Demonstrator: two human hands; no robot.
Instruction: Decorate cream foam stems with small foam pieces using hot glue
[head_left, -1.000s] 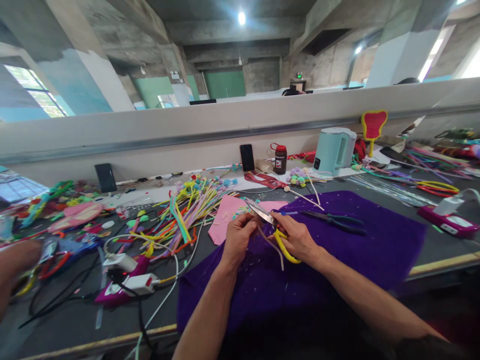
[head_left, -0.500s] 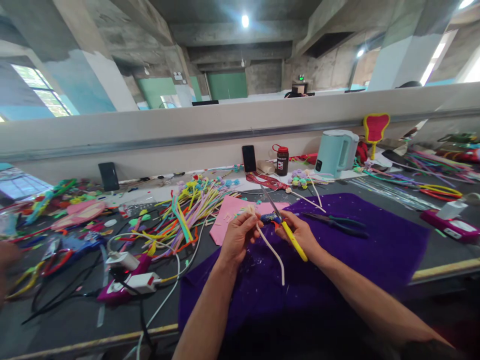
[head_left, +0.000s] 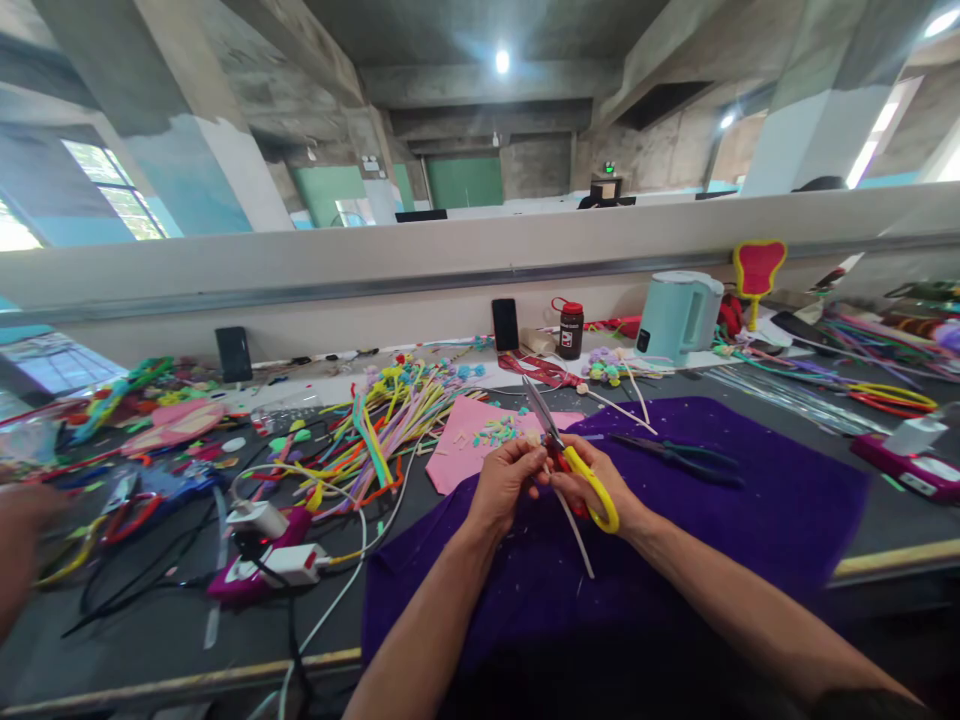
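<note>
My left hand is closed in a pinch on a cream-white pipe cleaner, whose tail hangs down over a purple cloth. Scissors with yellow handles rest in my right hand, blades pointing up and away. Both hands meet over the cloth, and the right fingers come close to or touch the pipe cleaner; which of these I cannot tell. Just beyond them lies a pink sheet with small green and yellow cut pieces on it. Dark-handled pliers lie on the cloth to the right.
Bundled colourful pipe cleaners lie left of the pink sheet. Nearer me are a magenta power strip and loose cables. A phone, brown bottle and pale green kettle stand along the back. Another person's hand is at the left edge.
My hands have drawn together, with the left moving right toward the scissors. The pipe cleaner's tail has shifted right. The view has tilted slightly upward.
</note>
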